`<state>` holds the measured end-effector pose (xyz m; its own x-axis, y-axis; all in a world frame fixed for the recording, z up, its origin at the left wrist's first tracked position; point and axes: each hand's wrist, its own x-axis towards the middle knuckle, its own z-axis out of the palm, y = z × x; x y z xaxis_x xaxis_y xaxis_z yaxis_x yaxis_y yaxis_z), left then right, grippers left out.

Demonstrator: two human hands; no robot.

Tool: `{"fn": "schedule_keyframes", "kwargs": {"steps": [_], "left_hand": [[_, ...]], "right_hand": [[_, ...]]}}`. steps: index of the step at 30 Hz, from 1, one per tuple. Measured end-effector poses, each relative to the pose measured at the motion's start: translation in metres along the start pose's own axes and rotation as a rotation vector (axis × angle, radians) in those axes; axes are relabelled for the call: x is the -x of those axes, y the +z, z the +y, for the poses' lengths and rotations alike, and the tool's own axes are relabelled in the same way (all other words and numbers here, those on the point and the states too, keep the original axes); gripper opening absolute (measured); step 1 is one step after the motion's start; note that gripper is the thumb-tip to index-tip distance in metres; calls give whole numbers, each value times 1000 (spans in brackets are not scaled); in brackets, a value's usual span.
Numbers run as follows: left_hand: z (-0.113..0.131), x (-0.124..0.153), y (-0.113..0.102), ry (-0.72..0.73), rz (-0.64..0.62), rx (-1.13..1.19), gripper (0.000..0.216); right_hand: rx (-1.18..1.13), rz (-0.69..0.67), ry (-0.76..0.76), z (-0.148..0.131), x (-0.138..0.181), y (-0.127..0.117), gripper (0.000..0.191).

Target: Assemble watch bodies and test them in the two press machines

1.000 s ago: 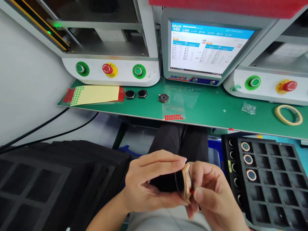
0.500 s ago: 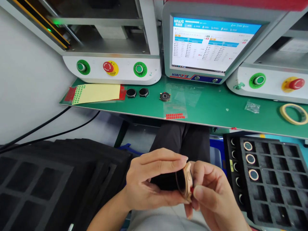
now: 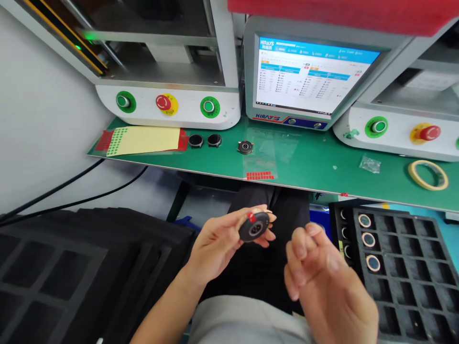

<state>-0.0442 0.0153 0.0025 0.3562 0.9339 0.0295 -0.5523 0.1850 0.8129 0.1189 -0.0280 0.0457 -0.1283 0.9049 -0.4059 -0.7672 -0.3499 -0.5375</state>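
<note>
My left hand (image 3: 215,248) is closed on a smartwatch (image 3: 256,227), holding it by its edge. The dark round back of the watch faces up toward me, and a small red sticker (image 3: 251,217) sits near its rim. To the right, apart from the watch, my right hand (image 3: 326,272) hangs with its fingers curled in and pressed together. Nothing shows in those fingers. On the green bench top another watch (image 3: 245,147) lies back up, beside two dark watches (image 3: 205,140) with their screens up.
A sheet of red stickers (image 3: 260,175) lies at the bench edge (image 3: 308,187). Yellow paper with green dots (image 3: 147,139) is at left, a tape roll (image 3: 428,175) at right. A black foam tray (image 3: 405,267) holds several watches. Stacked black trays (image 3: 86,258) stand left. A monitor (image 3: 311,76) stands behind.
My right hand has let go of the watch and moved away to the right. My left hand has turned the watch so its back faces up, with the red sticker on it.
</note>
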Motion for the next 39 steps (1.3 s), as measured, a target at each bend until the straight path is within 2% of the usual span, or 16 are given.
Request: {"fn": "schedule_keyframes", "kwargs": {"steps": [3,6,13,17,22,26,30,35,37,39], "left_hand": [[0,0,4,-177,4,278,33],[-3,2,7,-212,47,359,28],[-13,8,10,-70,165,104,23],[-14,9,15,6,149,64,21],[-14,11,18,13,162,23,24],[-13,13,18,11,139,4,27],[-13,15,21,97,176,-11,19],[-16,22,26,148,201,-176,19],[-17,24,27,164,185,-300,19],[-17,24,27,206,149,-411,18]], "right_hand": [[6,21,-37,-4,1,-6,12],[3,0,-14,-2,-1,-10,11],[14,24,-19,4,-4,-14,5],[41,41,-29,6,-5,-13,5],[136,86,-143,11,-8,-10,8],[202,12,-280,15,-10,-11,8],[237,-41,-357,19,-9,-12,6],[356,-51,-601,23,-8,-10,7],[448,-65,-611,27,-11,-9,11],[496,-123,-527,30,-14,-9,16]]}}
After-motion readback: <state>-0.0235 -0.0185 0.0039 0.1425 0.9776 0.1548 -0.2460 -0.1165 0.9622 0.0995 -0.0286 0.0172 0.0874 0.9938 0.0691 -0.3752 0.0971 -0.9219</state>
